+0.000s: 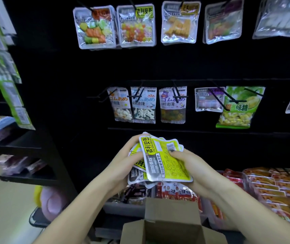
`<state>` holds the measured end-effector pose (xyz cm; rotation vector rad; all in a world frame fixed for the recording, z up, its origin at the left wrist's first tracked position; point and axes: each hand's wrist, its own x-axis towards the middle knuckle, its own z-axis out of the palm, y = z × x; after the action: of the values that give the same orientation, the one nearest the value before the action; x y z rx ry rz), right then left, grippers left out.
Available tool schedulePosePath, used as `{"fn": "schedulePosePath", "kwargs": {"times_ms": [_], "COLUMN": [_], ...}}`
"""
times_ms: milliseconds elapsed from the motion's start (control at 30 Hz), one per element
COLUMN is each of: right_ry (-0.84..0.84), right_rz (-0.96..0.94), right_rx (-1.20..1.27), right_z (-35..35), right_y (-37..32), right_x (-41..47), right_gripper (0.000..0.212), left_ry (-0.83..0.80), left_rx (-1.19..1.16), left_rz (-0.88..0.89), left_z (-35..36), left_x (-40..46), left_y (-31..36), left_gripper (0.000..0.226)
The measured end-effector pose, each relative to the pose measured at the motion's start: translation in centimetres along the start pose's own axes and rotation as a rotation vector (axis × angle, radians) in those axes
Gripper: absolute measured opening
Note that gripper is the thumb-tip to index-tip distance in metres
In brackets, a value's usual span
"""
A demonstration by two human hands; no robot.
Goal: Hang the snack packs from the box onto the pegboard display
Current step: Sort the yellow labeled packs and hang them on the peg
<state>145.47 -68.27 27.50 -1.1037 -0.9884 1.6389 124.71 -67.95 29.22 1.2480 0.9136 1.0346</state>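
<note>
Both hands hold a fanned stack of yellow-and-silver snack packs (160,159) in front of the black pegboard (202,67). My left hand (123,164) grips the stack's left side, fingers curled behind it. My right hand (193,166) holds the right side, thumb pressed on the top pack's back face. An open cardboard box (172,224) stands below the hands, its inside mostly hidden. A matching yellow-labelled pack (136,26) hangs on a peg in the top row.
Two rows of hanging snack packs fill the pegboard, with black pegs (175,93) jutting out. Bins of red packets (272,189) line the shelf at lower right. A black side shelf (26,147) with green packs stands at left.
</note>
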Motion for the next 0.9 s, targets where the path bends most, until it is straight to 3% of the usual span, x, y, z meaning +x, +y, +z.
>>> {"fn": "schedulePosePath", "kwargs": {"times_ms": [233, 400, 633, 800, 900], "right_ry": [-0.038, -0.064, 0.057, 0.156, 0.037], "right_rz": [0.003, -0.007, -0.059, -0.341, -0.62], "right_rx": [-0.017, -0.031, -0.137, -0.526, -0.834], "right_z": [0.9, 1.5, 2.0, 2.7, 2.5], "right_y": [-0.7, -2.0, -3.3, -4.0, -4.6], "right_x": [0.6, 0.3, 0.0, -1.6, -3.3], "right_gripper": [0.033, 0.03, 0.052, 0.045, 0.045], "left_ry": [-0.033, 0.02, 0.149, 0.226, 0.25], "left_rx": [0.107, 0.181, 0.268, 0.282, 0.282], "left_rz": [0.083, 0.148, 0.169, 0.167, 0.192], "left_z": [-0.4, -0.5, -0.3, -0.3, -0.5], "left_x": [0.5, 0.5, 0.7, 0.6, 0.6], "left_y": [1.4, 2.5, 2.9, 3.5, 4.3], "left_gripper": [0.045, 0.016, 0.017, 0.014, 0.011]}}
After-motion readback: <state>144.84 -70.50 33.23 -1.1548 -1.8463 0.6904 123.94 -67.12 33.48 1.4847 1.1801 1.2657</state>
